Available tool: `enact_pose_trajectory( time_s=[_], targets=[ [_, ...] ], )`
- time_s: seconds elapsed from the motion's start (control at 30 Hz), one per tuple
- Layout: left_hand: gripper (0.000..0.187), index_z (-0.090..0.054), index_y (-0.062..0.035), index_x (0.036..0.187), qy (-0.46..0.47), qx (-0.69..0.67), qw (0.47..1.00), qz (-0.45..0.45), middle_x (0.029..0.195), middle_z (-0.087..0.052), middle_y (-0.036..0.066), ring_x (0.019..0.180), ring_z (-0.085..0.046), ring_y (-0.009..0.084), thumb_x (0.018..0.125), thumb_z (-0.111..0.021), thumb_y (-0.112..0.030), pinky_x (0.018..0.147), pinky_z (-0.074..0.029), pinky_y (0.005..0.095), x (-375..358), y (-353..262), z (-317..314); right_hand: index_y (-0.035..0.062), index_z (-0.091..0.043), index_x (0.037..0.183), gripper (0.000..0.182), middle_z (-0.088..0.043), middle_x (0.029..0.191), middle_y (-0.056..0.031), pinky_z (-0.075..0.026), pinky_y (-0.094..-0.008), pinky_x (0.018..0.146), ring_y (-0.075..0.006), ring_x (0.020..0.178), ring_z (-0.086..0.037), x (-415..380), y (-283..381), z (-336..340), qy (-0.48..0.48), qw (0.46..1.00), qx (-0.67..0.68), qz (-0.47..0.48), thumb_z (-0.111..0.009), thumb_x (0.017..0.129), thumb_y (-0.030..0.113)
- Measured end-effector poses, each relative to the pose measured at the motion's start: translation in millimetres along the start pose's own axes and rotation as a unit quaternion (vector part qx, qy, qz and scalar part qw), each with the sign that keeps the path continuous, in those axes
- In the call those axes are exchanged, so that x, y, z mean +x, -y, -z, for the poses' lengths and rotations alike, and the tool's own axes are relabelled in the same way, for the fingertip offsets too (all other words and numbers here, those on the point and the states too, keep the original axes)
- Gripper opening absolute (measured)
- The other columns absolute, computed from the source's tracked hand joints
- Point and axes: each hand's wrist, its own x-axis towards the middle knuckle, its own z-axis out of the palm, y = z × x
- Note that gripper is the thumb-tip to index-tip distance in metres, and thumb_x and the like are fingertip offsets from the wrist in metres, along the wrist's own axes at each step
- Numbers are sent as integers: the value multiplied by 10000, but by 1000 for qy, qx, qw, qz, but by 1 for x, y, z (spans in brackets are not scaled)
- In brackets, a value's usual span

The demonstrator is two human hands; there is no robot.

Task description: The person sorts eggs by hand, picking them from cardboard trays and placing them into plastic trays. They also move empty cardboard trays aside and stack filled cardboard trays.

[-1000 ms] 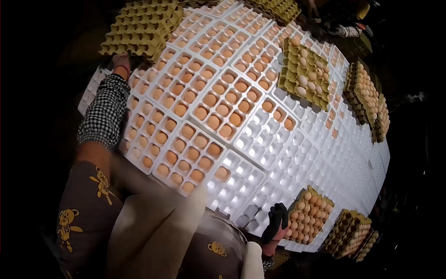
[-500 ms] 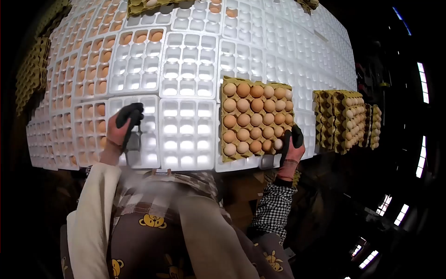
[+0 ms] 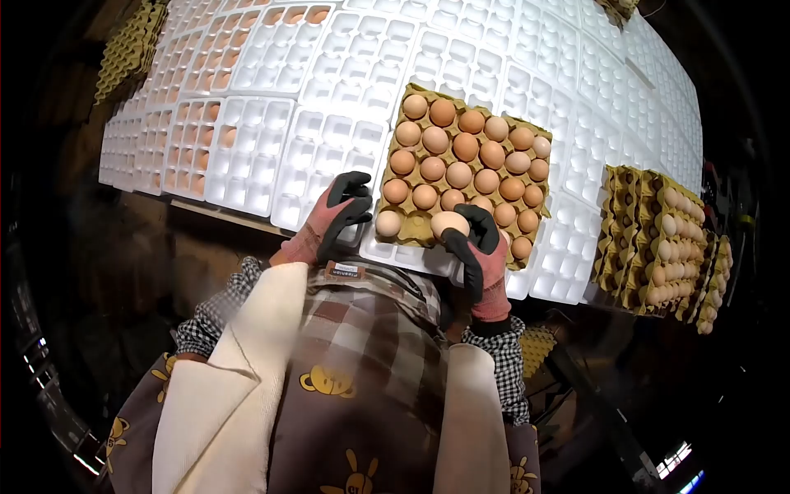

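Observation:
My right hand [image 3: 481, 259], in a pink glove with dark fingers, grips an egg [image 3: 449, 224] above the front edge of a pulp tray [image 3: 420, 228] full of brown eggs. An unfilled cup shows in the tray's front row, between the held egg and a pale egg [image 3: 388, 223] at the corner. Just left of the tray, my left hand [image 3: 339, 211] is open with fingers curved, holding nothing. Under and around the tray lie white foam trays [image 3: 329, 152].
More white trays cover the table, and those at the left [image 3: 193, 136] hold some eggs. Filled pulp trays [image 3: 658, 239] stand on edge at the right. Stacked pulp trays [image 3: 132, 49] stand at the upper left, and another [image 3: 536, 347] lies below the table edge.
The view has turned and shifted. My left hand has moved right, close to the pulp tray. My right hand has left the tray's right edge and taken an egg at the front row.

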Motion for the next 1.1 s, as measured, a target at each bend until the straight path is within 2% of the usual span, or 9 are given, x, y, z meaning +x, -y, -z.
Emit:
enact_pose_trajectory(
  time_s=[0.07, 0.2, 0.37, 0.43, 0.57, 0.63, 0.77, 0.97, 1.1],
  targets=[
    [623, -429, -14, 1358, -14, 297, 942, -157, 1216, -539, 160, 1042, -591, 272, 809, -711, -99, 890, -524, 385, 5, 9, -13, -56, -565, 1178, 275, -596, 1172, -121, -541, -294, 780, -196, 976, -629, 4, -9, 6, 51, 980, -88, 173, -599, 911, -2],
    [649, -503, -157, 1334, 8, 539, 828, -157, 1215, -469, 189, 1124, -529, 379, 752, -768, -272, 907, -502, 446, -12, -15, -39, -36, -564, 1163, 327, -608, 1095, -166, -502, -482, 888, -288, 994, -593, 20, 17, -17, 20, 809, 560, -175, -466, 965, 205],
    [556, -580, -103, 1210, 80, 766, 578, -268, 1185, -535, 124, 1149, -503, 345, 698, -773, -202, 924, -470, 453, -9, -10, -45, 41, -604, 1152, 421, -617, 1019, -82, -508, -333, 751, -184, 817, -621, 45, -10, -18, 64, 986, -147, 45, -745, 782, 182],
    [518, -588, -109, 1168, 100, 754, 581, -288, 1201, -538, 130, 1106, -520, 338, 691, -771, -193, 935, -458, 454, -5, -21, -41, 132, -606, 1193, 524, -587, 1133, -101, -485, -384, 866, -233, 996, -612, 41, -5, -46, 19, 729, -656, 194, -799, 723, 258],
    [467, -547, -14, 1187, 47, 91, 994, -43, 1091, -589, 84, 1070, -607, 183, 792, -743, -165, 924, -517, 301, 1, -36, -14, 189, -629, 1164, 499, -555, 1161, -112, -459, -422, 903, -286, 1083, -572, 55, 8, -43, 42, 715, -687, 122, -791, 703, 293],
    [482, -548, -21, 1199, 48, -60, 995, 58, 1087, -607, 83, 1032, -608, 163, 800, -754, -195, 905, -511, 300, 5, -49, -11, 188, -634, 1148, 487, -565, 1134, -105, -460, -420, 898, -271, 1085, -573, 52, -1, -44, 42, 700, -699, 143, -793, 699, 286],
    [536, -554, -117, 1204, 25, 713, 675, -190, 1150, -536, 166, 965, -611, 340, 729, -769, -239, 881, -516, 421, 13, -54, -51, 145, -637, 1138, 477, -587, 1133, -96, -473, -398, 893, -257, 1060, -592, 51, 2, -31, 15, 855, -504, 122, -799, 712, 285],
    [522, -527, -107, 1229, -35, 405, 886, -224, 1141, -583, 162, 964, -633, 350, 769, -742, -227, 826, -537, 415, 32, -36, -22, 50, -529, 1316, 432, -593, 1280, -101, -515, -292, 706, -160, 902, -602, 46, 9, -6, 139, 915, 364, -110, -589, 929, 234],
    [568, -513, -185, 1352, -55, 651, 737, -174, 1204, -538, 181, 942, -653, 291, 818, -689, -272, 775, -546, 414, 36, -79, -43, 104, -638, 1197, 311, -603, 1229, -113, -496, -314, 691, -203, 828, -598, 61, 24, -22, 53, 996, -58, 28, -619, 894, 173]
  ],
)
